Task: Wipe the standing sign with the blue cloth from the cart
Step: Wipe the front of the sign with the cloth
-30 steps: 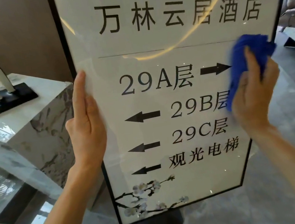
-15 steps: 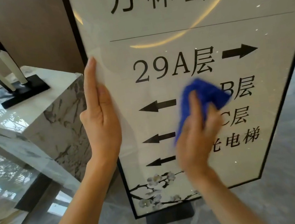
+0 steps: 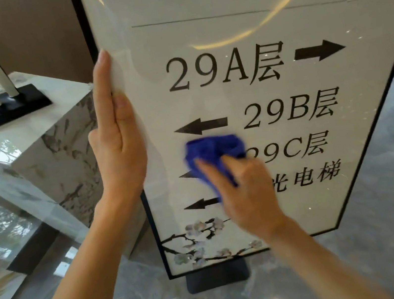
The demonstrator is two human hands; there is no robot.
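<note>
From the head camera, the standing sign [image 3: 271, 84] fills most of the frame: a tall, flat, glossy cream panel in a thin black frame, printed with black numerals, Chinese characters and thick arrows, a curved golden reflection across its upper part and a painted blossom branch along the bottom edge. It rises from a dark rectangular base plate [image 3: 217, 277] on a polished grey marbled floor [image 3: 387, 235]. The left hand [image 3: 117, 147] lies flat along the sign's left edge, fingers straight and pressed together pointing up, the thumb on the panel face. The right hand [image 3: 247, 193] presses the blue cloth [image 3: 213, 154] against the lower middle of the panel, fingers slightly curled over the crumpled, soft-looking fabric, which bunches out above the fingertips and covers part of an arrow and the start of the "29C" line. Left of the sign stands a blocky white pedestal [image 3: 42, 149] veined in grey, smooth and shiny, bearing a black square foot [image 3: 14, 105] with slanted white-and-black bars.
</note>
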